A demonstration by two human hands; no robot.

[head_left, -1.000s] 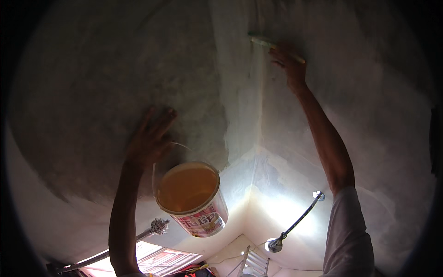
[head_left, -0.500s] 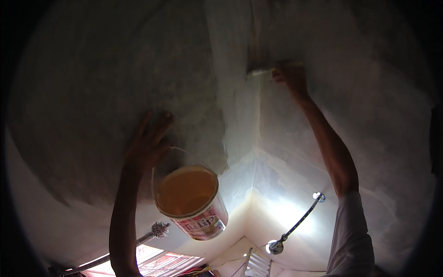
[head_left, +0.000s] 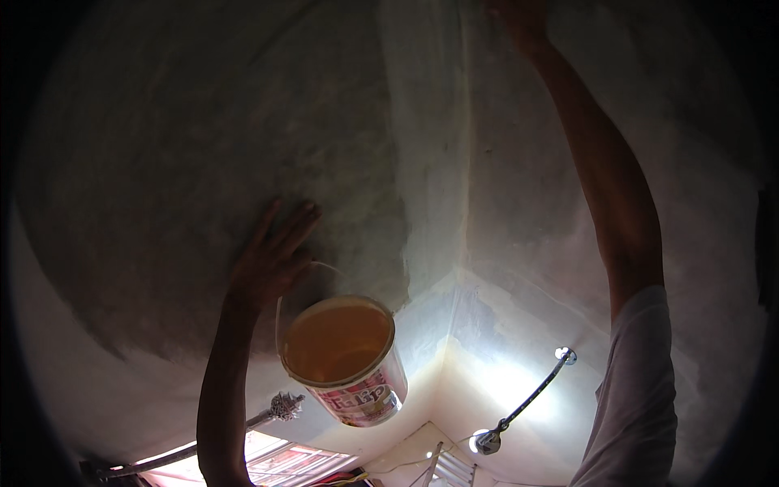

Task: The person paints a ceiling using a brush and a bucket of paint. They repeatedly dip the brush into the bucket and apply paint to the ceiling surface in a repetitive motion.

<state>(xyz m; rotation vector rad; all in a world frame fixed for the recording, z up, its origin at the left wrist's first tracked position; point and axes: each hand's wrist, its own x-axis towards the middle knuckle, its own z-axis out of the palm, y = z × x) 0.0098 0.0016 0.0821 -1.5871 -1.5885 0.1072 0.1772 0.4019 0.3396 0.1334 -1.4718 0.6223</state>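
My left hand [head_left: 272, 264] is up against the dark wall, some fingers stretched out along it. From this hand hangs a white plastic bucket [head_left: 377, 398] by its thin handle [head_left: 279, 325]. The bucket is tilted so that its orange-brown inside shows, with a printed label on its side. My right hand [head_left: 519, 23] is raised at the top edge beside the wall corner, dark and partly cut off. The flat paintbrush it gripped half a second ago lies outside the picture now. A paler painted strip [head_left: 430, 162] runs along the corner.
A lit bulb [head_left: 487, 441] hangs at a dark cord [head_left: 531, 403] from a ceiling fitting [head_left: 565, 355]. At lower left a metal rod [head_left: 162, 460] with a frayed end [head_left: 286, 406] is near a bright barred window [head_left: 296, 464]. A ladder [head_left: 450, 471] stands at the bottom.
My right hand has gone up along the corner to the top edge, taking the paintbrush out of sight. The left hand and bucket show slightly farther right, as the whole view shifted.
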